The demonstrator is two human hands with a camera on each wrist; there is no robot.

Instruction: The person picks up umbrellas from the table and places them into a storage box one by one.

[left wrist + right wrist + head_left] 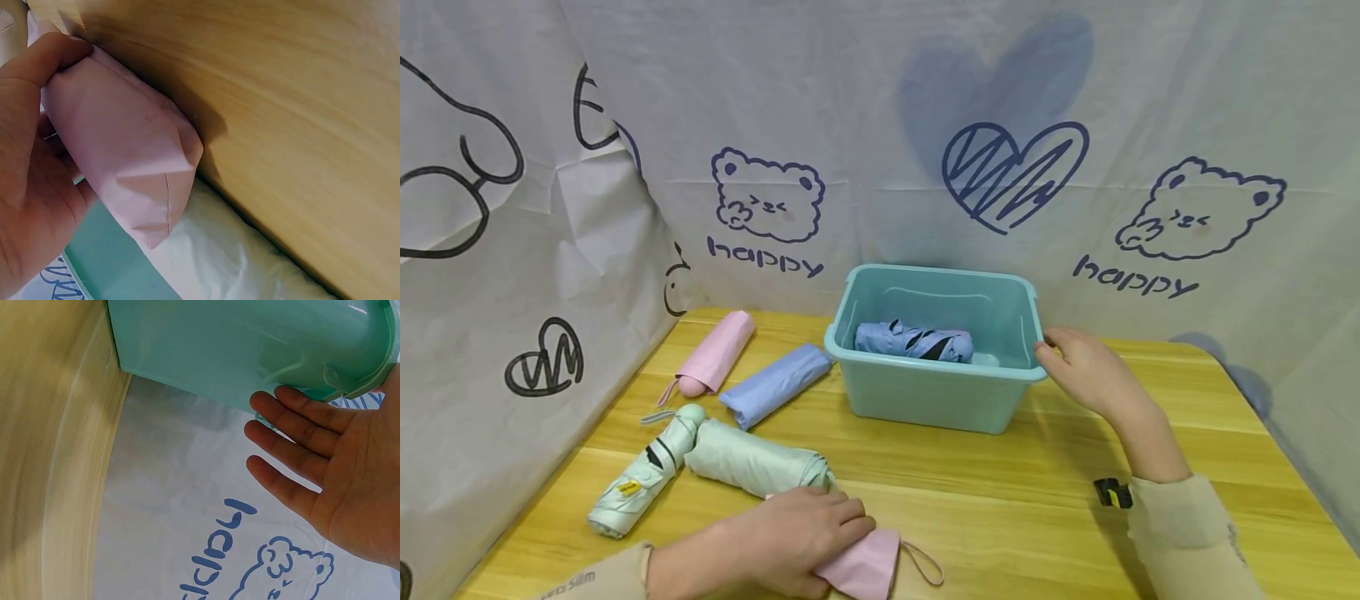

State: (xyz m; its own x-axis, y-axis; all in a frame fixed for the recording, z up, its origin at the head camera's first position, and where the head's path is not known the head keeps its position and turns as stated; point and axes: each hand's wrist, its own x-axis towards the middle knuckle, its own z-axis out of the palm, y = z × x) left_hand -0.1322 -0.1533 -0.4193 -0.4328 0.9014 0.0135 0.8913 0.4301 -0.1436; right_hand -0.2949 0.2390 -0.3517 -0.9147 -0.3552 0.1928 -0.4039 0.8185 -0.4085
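Note:
My left hand (797, 533) grips a pink folded umbrella (868, 567) low over the table, its wrist loop hanging to the right. In the left wrist view the thumb lies across the pink fabric (119, 131), with fingers behind it. A mint folded umbrella (752, 458) lies just beyond this hand. At the right end of a teal bin (932, 396), my right hand (1093, 375) has its thumb by the rim; the right wrist view shows its fingers (294, 456) straight beside the outer wall. A blue folded umbrella with dark marks (910, 340) lies inside the bin.
Left of the bin lie a blue umbrella (778, 383), a pink umbrella (715, 354) with a round handle, and a slim mint umbrella (651, 471) with a yellow tag. A small black object (1112, 492) is near the right forearm. Printed white sheets (880, 100) stand behind the table.

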